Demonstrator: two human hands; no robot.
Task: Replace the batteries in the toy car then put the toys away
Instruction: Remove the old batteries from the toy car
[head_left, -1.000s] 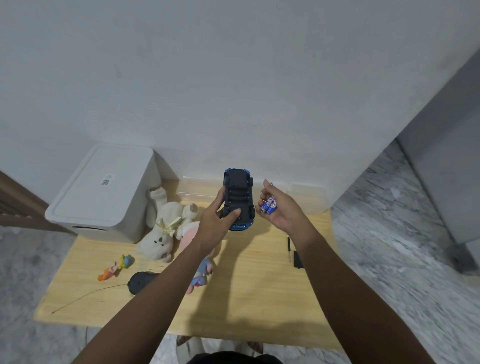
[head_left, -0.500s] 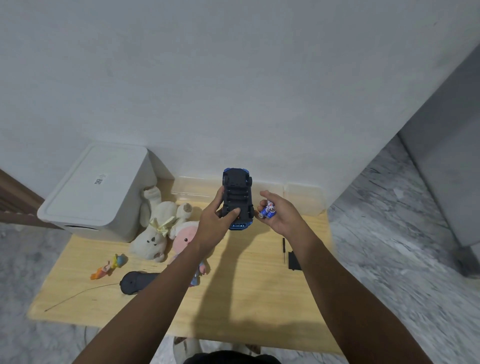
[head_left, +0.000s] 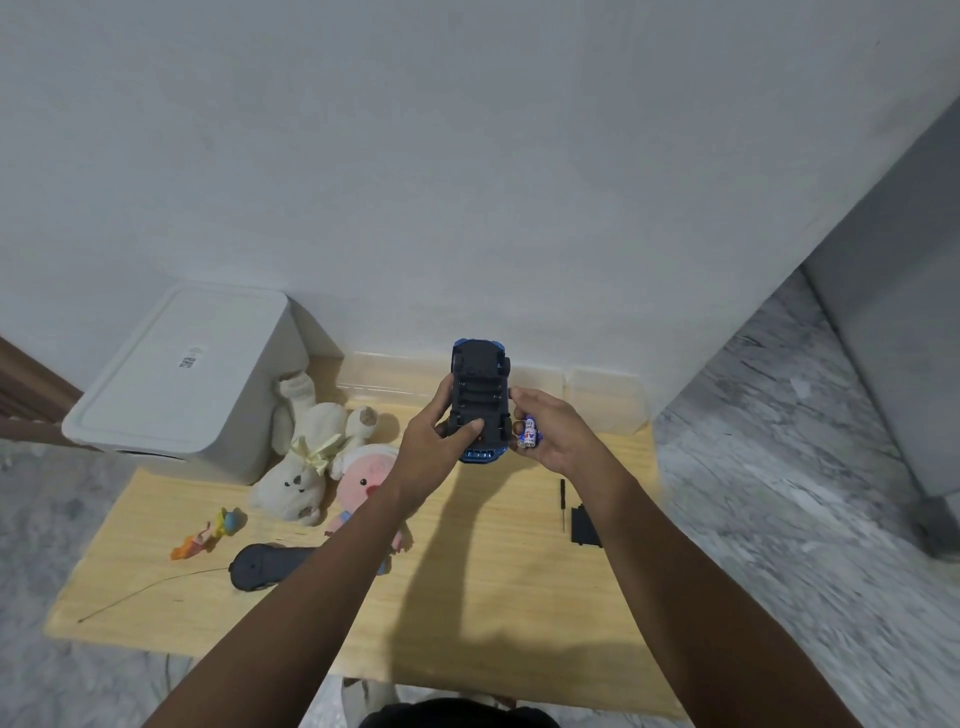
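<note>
left hand (head_left: 434, 449): fingers curled round toy car (head_left: 479, 397), held underside-up above table (head_left: 498, 613) | right hand (head_left: 553, 436): fingers curled round batteries (head_left: 529, 432), touching car's right side | screwdriver (head_left: 562, 503) and black cover (head_left: 584, 526) on table

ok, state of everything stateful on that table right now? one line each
toy car: upside down, held up, battery bay open
left hand: grips the car
right hand: holds the batteries
batteries: out of the car, in the palm
battery cover: off, flat on the table
screwdriver: lying on the table
white bin: lid closed
remote: lying on the table
</note>
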